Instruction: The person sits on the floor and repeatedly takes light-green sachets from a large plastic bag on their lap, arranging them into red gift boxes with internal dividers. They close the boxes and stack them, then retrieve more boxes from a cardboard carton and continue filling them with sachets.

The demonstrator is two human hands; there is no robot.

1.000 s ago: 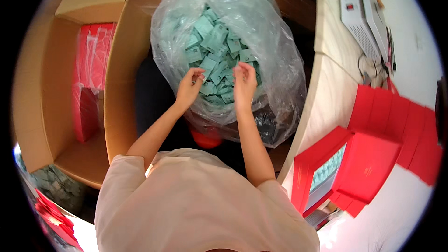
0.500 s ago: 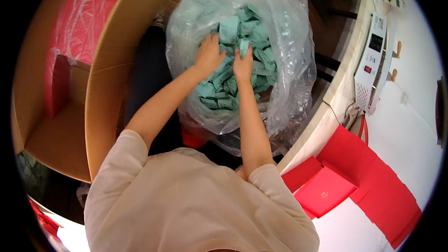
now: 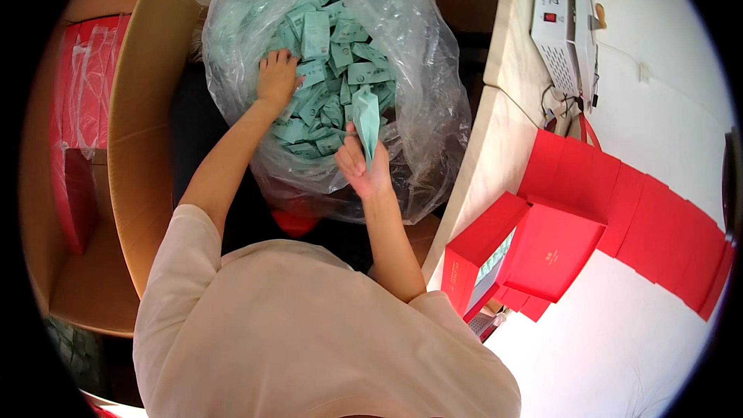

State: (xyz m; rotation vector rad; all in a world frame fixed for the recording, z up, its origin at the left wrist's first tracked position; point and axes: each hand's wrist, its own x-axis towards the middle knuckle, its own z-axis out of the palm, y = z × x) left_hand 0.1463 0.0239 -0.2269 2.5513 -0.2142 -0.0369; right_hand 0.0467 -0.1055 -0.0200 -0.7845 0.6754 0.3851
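A large clear plastic bag (image 3: 433,54) stands in front of me, heaped with many small green paper sachets (image 3: 316,35). My left hand (image 3: 279,79) lies on the left side of the heap, fingers apart, touching sachets and apparently holding none. Nearer to me, my right hand (image 3: 362,166) grips a green sachet (image 3: 366,120) that points upward, raised over the near right part of the bag. Whether more than one sachet is in that hand I cannot tell.
Left of the bag is an open cardboard box (image 3: 128,120) with a plastic-wrapped red package (image 3: 93,85). On the white table at right are an open red gift box (image 3: 553,251) with green contents, a row of red flat pieces (image 3: 642,224), and a white machine (image 3: 557,39).
My right hand has come back toward me with the sachet, out of the heap. My left hand stays on the sachets. The view has turned rightward, showing more of the red gift box.
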